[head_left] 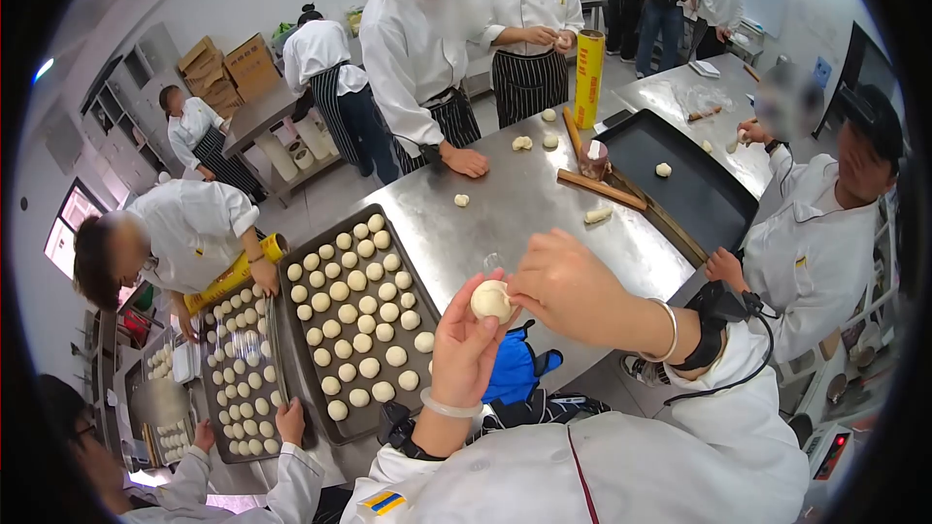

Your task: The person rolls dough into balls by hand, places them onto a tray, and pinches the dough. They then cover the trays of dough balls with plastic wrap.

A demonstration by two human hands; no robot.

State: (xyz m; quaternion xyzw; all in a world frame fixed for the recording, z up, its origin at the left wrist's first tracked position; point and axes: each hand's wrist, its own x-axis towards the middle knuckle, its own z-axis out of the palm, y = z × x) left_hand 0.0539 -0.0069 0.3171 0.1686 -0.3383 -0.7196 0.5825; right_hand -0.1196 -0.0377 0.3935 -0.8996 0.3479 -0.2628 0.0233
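A round, pale ball of dough (488,300) rests in my left hand (461,344), with the fingers and thumb curled round it. My right hand (560,277) pinches the right side of the same ball, its fingertips pressed together against the dough. Both hands are raised in front of my chest, above the near edge of the steel table (437,202). Just left of them lies a dark baking tray (320,366) with rows of dough balls. Beneath my hands a blue glove or cloth (516,367) shows in part.
A second filled tray (275,398) is held by people on the left. At the right stand a large black tray (714,196) with one dough piece, rolling pins (602,190), a glass (593,159) and a yellow film box (588,80). Co-workers surround the table.
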